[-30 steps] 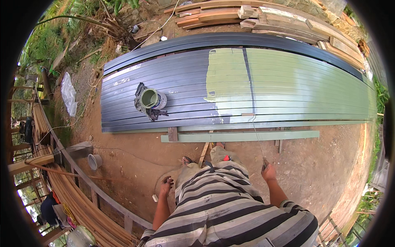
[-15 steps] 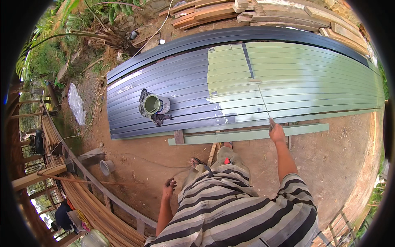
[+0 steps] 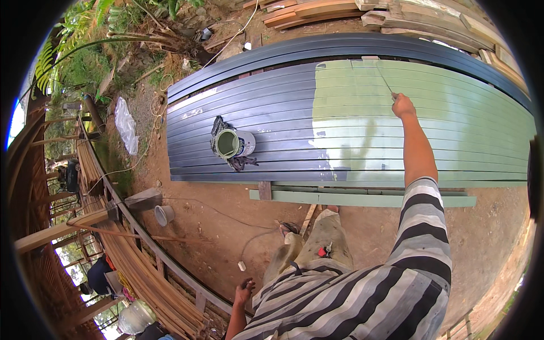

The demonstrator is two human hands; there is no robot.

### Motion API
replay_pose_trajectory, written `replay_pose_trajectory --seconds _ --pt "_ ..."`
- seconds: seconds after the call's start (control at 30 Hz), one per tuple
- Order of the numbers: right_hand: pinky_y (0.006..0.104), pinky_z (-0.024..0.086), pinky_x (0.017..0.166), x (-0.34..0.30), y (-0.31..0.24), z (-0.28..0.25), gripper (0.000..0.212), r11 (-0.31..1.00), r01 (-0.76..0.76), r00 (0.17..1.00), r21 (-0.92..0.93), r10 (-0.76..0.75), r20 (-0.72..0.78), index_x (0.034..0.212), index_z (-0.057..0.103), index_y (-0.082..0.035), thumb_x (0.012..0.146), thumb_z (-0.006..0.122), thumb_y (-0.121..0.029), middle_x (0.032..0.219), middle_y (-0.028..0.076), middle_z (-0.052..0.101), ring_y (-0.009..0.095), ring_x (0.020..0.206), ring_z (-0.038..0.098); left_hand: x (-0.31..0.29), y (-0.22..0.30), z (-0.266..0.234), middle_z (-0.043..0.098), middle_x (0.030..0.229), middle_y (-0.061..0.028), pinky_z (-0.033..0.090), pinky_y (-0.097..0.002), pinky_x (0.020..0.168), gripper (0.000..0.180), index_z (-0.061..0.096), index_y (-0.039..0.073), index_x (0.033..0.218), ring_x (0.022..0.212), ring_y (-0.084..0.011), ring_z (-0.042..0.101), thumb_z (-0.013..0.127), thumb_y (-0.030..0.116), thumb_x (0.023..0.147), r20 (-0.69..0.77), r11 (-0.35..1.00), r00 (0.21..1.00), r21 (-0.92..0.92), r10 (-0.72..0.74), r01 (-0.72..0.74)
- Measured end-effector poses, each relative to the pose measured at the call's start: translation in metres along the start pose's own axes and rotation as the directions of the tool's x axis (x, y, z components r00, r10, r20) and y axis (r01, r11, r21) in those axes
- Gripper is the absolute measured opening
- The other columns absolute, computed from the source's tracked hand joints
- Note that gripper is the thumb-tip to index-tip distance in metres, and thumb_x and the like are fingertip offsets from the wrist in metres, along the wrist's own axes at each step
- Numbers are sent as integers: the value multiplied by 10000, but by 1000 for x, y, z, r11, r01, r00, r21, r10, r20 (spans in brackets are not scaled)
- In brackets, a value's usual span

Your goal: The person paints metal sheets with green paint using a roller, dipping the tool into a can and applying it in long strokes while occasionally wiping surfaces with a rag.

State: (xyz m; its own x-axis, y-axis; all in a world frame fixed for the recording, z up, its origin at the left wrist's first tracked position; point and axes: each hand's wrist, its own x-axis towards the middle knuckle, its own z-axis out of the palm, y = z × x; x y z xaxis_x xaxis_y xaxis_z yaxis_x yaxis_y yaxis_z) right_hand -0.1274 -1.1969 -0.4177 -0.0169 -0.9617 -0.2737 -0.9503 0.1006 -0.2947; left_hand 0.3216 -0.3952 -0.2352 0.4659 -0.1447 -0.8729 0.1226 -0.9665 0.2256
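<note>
My right hand (image 3: 403, 106) is closed round the handle of a paint roller (image 3: 385, 79), arm stretched far out. The small roller head (image 3: 371, 58) rests at the far edge of the light green paint (image 3: 391, 102) on a row of long boards. Left of the wet-looking green, the boards (image 3: 283, 107) are dark blue-grey. On that dark part stands an open paint can (image 3: 246, 143) with green inside, on crumpled black plastic (image 3: 242, 163). Down beside my thigh, my left hand (image 3: 245, 292) hangs with loosely bent fingers apart and nothing visible in it.
A light green board (image 3: 362, 198) lies along the near side, by my feet. Stacked timber (image 3: 430, 25) is beyond the boards. On the left are a grey bucket (image 3: 164, 215), long wood strips (image 3: 141, 272), a clear plastic sheet (image 3: 126, 126) and a cable (image 3: 226, 218) on the dirt ground.
My right hand has pushed the roller away from me to the far edge of the boards. Green now covers the dark strip there. The view has shifted; my left hand still hangs low.
</note>
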Motion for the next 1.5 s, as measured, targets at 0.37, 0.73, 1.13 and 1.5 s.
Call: replay_pose_trajectory --seconds 0.37,0.73,1.13,1.5 --pt "500 521 829 -214 83 5 421 996 20 993 -89 -9 117 1267 604 -247 864 502 -180 993 191 677 408 929 640 32 73 15 654 1153 -142 492 -357 818 468 523 76 1329 1023 -241 643 547 354 954 60 980 978 -13 200 -200" --pt "495 520 761 -562 104 -26 469 980 -189 950 -68 200 238 1287 580 -236 827 579 -148 916 229 660 425 867 631 97 51 4 646 1160 -135 484 -395 822 434 531 89 1313 989 -252 643 535 332 953 179 972 956 -14 232 -233" --pt "503 519 774 -499 94 18 426 986 -144 987 83 136 89 1257 606 -189 835 568 -141 957 254 648 428 897 625 116 28 -20 651 1145 -143 489 -384 810 438 525 83 1306 997 -252 637 532 344 955 196 964 945 -3 262 -267" --pt "492 525 762 -581 83 -20 472 988 -157 970 -16 157 187 1284 594 -224 822 600 -130 909 245 664 409 861 647 93 -12 2 648 1129 -175 488 -369 842 456 521 35 1297 998 -271 635 552 322 943 93 949 965 -226 245 -220"
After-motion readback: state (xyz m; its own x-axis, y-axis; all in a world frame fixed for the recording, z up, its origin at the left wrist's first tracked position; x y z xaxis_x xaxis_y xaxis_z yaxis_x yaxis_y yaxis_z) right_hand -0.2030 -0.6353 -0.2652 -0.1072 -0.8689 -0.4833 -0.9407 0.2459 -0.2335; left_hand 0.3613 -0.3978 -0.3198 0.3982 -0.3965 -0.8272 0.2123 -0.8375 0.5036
